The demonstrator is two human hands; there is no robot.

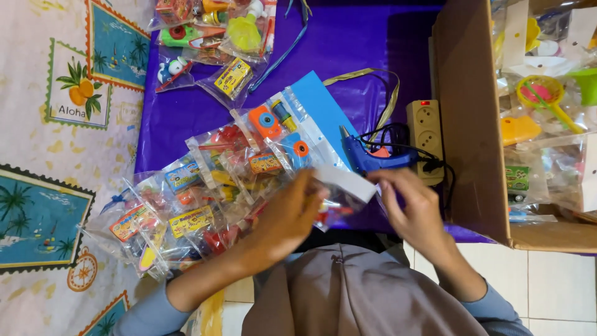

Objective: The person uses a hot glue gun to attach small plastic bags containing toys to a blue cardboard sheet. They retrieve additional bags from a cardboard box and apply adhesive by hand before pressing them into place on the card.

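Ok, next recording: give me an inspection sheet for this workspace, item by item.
Surface: purple sheet over the work area, patterned cloth on the left, white floor tiles at the lower right.
Job's things: white card on a clear toy packet, held between both hands.
Clutter: row of bagged small toys, more toy bags at the top, blue card.
Grippers: left hand and right hand both pinch the card.
Cables: blue glue gun with a black cord to a beige power strip.
Surroundings: open cardboard box of packed toys on the right.
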